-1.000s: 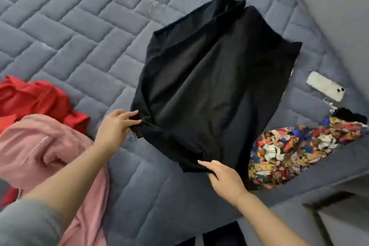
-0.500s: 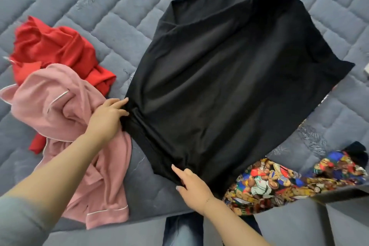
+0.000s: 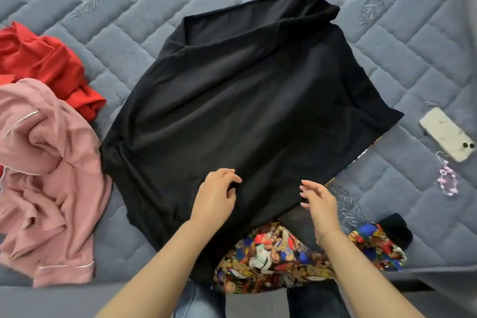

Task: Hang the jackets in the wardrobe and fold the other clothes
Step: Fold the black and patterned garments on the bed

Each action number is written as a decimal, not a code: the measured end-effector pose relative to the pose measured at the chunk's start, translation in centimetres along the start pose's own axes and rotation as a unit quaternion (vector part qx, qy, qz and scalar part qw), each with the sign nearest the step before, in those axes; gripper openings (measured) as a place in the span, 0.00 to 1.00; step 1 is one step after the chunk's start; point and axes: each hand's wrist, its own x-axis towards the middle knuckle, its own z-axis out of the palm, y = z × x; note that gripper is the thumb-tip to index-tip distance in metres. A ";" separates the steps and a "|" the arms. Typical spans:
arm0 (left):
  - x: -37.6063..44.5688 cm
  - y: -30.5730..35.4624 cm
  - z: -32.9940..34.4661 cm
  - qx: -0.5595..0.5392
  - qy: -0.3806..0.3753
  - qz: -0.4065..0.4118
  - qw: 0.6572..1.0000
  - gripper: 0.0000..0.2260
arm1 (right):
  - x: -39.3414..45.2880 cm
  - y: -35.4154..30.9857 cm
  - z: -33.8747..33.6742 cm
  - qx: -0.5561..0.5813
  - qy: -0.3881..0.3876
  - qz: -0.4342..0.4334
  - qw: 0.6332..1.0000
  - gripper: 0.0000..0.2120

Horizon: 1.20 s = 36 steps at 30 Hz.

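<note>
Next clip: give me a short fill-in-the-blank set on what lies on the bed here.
1. Both hands are over the near edge of the ____ garment.
2. The pink garment lies partly over a ____ one.
3. A phone lies on the quilted bed to the ____ of the black garment.
4. The patterned cloth lies partly ____ the black garment.

Missing words: black; red; right; under
</note>
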 end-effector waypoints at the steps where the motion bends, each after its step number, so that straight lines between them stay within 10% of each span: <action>1: -0.2 1.8 2.2 -0.008 -0.004 -0.008 1.000 0.13 | 1.6 -0.4 -2.1 0.012 0.016 0.009 1.000 0.11; 7: 0.0 9.0 13.7 0.168 -0.070 -0.128 0.975 0.37 | 10.1 -3.8 -11.5 0.079 0.021 0.074 0.994 0.19; 12: 0.3 9.0 16.3 0.252 -0.009 -0.147 0.956 0.35 | 14.7 -7.2 -12.1 0.140 -0.114 0.055 0.982 0.08; 16: -0.3 8.0 15.6 0.149 0.066 -0.075 0.984 0.27 | 16.8 -9.0 -11.7 0.228 -0.039 0.046 0.972 0.10; 28: -4.1 10.6 13.1 0.002 -0.096 -0.094 0.991 0.15 | 14.3 -5.5 -18.8 0.106 0.110 -0.008 0.988 0.03; 36: 3.9 8.8 1.0 -0.114 -0.107 -0.152 0.976 0.09 | 15.6 -16.6 -13.6 0.140 -0.059 -0.011 0.988 0.08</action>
